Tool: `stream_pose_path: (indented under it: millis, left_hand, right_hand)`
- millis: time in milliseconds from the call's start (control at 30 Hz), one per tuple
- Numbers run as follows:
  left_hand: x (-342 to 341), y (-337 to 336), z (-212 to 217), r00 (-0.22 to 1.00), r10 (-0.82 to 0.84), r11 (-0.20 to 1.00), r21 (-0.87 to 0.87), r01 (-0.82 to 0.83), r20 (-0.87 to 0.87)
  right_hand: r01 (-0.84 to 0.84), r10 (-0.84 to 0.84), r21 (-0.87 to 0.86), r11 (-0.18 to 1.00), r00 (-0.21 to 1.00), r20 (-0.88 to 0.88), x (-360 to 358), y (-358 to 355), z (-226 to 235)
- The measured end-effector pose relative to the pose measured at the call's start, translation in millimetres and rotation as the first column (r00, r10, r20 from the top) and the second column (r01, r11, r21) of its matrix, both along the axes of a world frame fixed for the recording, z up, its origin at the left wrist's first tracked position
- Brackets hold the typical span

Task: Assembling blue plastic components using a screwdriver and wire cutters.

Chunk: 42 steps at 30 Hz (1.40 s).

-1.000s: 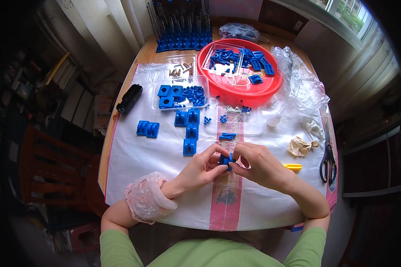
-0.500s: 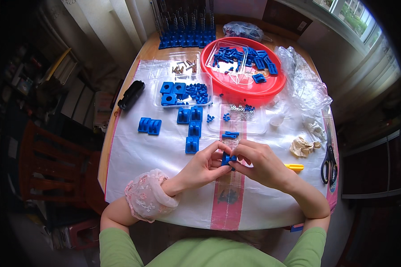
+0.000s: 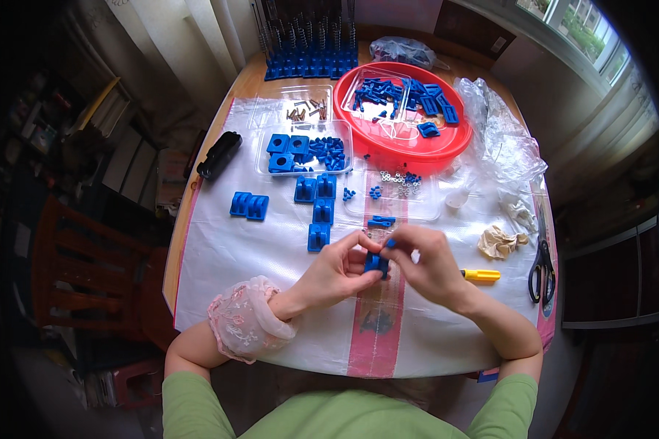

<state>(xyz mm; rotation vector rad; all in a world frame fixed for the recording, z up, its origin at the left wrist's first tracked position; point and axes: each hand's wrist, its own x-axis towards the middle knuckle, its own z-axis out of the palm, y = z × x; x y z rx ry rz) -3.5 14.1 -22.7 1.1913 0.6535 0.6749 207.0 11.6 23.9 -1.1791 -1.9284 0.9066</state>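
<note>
Near the middle of the table, my left hand (image 3: 338, 268) grips a blue plastic block (image 3: 375, 264) between thumb and fingers. Just above its right side, my right hand (image 3: 424, 265) pinches a small blue piece (image 3: 391, 244) between thumb and forefinger. The two parts look apart. Beyond the hands lie slim blue clips (image 3: 381, 221). To the left, several blue blocks with rounded humps (image 3: 318, 238) stand in a column, and a joined pair (image 3: 250, 206) sits farther left. A yellow-handled screwdriver (image 3: 482, 275) lies by my right wrist, its tip end hidden.
A clear tray (image 3: 259, 174) holds blue blocks and small parts; screws (image 3: 306, 111) lie in another behind it. At the back are a red basin (image 3: 458, 155) and spring-topped blue pieces (image 3: 311, 62). Black scissors (image 3: 540, 272), crumpled paper (image 3: 501, 243) and plastic bags (image 3: 496, 139) line the right.
My right hand has lifted slightly up and right from the block, with a small blue piece now showing in its fingertips. The left hand keeps its hold on the block.
</note>
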Motion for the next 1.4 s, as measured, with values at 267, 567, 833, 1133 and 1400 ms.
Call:
stream_pose_path:
  millis: [267, 567, 833, 1133, 1400]
  left_hand:
    - [2.5, 1.2, 2.5, 1.0, 0.006, 1.0, -0.018, -0.006, 0.03]
    - [4.2, -1.7, 5.1, 0.999, 0.048, 0.999, -0.01, -0.048, 0.026]
    - [3.9, -0.7, 3.3, 0.995, 0.078, 0.997, -0.031, -0.076, 0.066]
    - [3.0, -1.0, 1.5, 0.997, 0.068, 0.997, 0.034, -0.07, 0.039]
    - [1.4, -1.5, 4.3, 0.999, 0.053, 0.996, 0.073, -0.053, 0.009]
  right_hand:
    - [0.011, -0.014, -0.057, 0.998, 0.998, -0.065, 18.8, 10.4, 10.7]
    - [-0.068, 0.068, -0.003, 0.998, 0.998, 0.013, 5.7, 2.6, 4.9]
    - [-0.095, 0.092, 0.051, 0.994, 0.994, 0.062, 3.8, 2.4, 0.2]
    - [-0.126, 0.107, 0.198, 0.972, 0.989, 0.1, -1.9, -2.0, -4.1]
    - [-0.185, 0.168, 0.181, 0.966, 0.98, 0.106, 4.6, 0.3, -6.9]
